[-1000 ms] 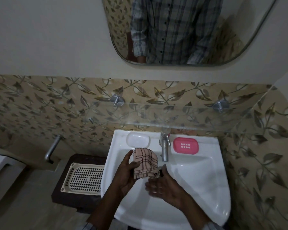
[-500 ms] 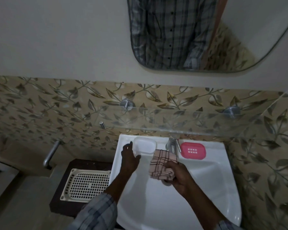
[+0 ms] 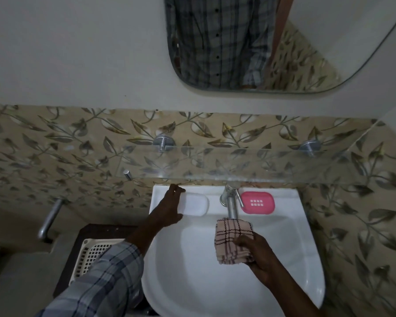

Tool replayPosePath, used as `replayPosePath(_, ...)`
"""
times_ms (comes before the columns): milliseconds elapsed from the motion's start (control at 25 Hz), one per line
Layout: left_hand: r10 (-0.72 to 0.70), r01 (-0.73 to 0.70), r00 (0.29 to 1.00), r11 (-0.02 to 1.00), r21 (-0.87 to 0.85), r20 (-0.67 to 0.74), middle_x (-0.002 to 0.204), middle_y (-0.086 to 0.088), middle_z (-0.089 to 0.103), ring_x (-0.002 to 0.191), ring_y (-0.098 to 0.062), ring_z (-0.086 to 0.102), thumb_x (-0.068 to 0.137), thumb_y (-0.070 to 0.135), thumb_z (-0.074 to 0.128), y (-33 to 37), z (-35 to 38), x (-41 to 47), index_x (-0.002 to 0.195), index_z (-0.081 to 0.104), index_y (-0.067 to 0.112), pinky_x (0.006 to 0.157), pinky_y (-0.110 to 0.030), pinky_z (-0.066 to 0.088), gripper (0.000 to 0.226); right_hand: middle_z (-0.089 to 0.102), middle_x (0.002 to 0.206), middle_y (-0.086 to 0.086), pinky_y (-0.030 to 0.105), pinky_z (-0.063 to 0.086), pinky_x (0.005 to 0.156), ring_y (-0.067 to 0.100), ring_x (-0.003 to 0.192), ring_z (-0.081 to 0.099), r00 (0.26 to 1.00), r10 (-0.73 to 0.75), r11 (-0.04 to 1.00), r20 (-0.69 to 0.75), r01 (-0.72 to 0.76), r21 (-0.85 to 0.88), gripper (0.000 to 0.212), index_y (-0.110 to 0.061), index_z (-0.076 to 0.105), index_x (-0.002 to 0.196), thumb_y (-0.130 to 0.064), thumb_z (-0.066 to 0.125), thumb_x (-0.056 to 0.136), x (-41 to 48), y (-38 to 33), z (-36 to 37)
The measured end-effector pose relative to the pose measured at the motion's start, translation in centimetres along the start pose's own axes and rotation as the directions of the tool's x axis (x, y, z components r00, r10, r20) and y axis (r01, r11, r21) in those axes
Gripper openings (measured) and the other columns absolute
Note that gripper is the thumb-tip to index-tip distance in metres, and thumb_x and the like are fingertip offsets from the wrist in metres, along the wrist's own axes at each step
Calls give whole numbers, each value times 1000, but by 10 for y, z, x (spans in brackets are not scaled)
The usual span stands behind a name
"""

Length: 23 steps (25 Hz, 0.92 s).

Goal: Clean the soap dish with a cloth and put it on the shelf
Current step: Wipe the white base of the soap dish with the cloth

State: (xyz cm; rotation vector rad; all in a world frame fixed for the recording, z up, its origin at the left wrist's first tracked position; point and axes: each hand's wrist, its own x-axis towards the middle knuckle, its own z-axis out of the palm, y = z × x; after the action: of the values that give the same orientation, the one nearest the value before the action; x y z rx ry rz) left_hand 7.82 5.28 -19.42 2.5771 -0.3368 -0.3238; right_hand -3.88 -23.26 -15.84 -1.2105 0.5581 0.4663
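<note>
A white soap dish sits on the back left rim of the white sink. My left hand lies over the dish's left end, fingers at its far edge and thumb at its near edge, gripping it. My right hand holds a folded beige checked cloth above the basin, just in front of the tap. A glass shelf runs along the tiled wall above the sink, with nothing on it.
A pink soap dish lies on the rim to the right of the tap. Left of the sink, a cream perforated basket rests on a dark stand. A mirror hangs above the shelf.
The cloth passed from my left hand to my right hand. My left hand reached up and left to the white soap dish and closed on its left end.
</note>
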Motion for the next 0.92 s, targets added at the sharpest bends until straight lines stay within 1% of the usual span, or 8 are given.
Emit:
replayPosePath(120,205,-201,976,978,57,-72,156,-15,28,136,-33,36,71,4,72,9,6,-30,147,36,2,110,-38,41,84,73,102,26,47,61,73,42,88,72,1000,-9,1000,3,9,-21,31,4,67,110,10,60,81,11,-5,4)
replayPosePath(280,343,-336,939,931,141,-28,155,-6,34,126,-27,43,72,-1,72,32,5,-57,149,33,12,104,-37,48,88,72,103,28,57,56,85,43,89,70,1000,-25,999,-1,25,-29,34,6,65,114,11,58,81,17,-18,5)
replayPosePath(360,418,-403,908,891,208,-35,152,-3,34,118,-25,46,66,-8,73,44,-1,-63,147,32,14,97,-35,51,93,70,108,31,58,54,86,45,92,68,999,-34,999,4,34,3,35,8,63,116,13,56,81,16,-25,2)
replayPosePath(440,473,-445,880,848,287,-32,150,-1,33,109,-22,45,61,-15,68,57,-10,-68,145,33,14,92,-33,51,96,68,112,31,55,55,86,43,93,67,999,-42,999,18,42,20,36,9,62,117,13,56,82,12,-32,-5)
replayPosePath(520,520,-475,854,795,379,-21,152,0,32,105,-21,44,62,-18,61,68,-22,-70,146,32,15,91,-31,48,95,67,114,31,55,54,88,43,96,67,998,-43,999,49,42,18,36,8,62,118,11,58,82,7,-38,-10)
replayPosePath(640,587,-518,809,689,507,30,155,-1,29,98,-23,46,65,-19,56,79,-41,-74,149,27,16,85,-32,46,95,69,114,27,60,50,96,44,105,66,989,-60,998,137,60,1,37,3,64,118,5,69,81,0,-48,-14)
replayPosePath(720,611,-544,788,632,552,77,157,-2,28,94,-22,46,64,-18,54,84,-51,-78,151,24,15,79,-32,45,98,70,113,26,55,52,94,42,103,67,983,-80,996,166,84,-15,38,3,66,115,5,73,78,-2,-54,-15)
replayPosePath(920,659,-570,745,544,616,108,153,-3,32,89,-22,46,79,-8,28,98,-65,-91,152,20,16,75,-31,42,78,71,110,27,51,54,92,41,99,68,979,-109,993,175,116,-34,35,4,69,109,6,74,74,-1,-63,-16)
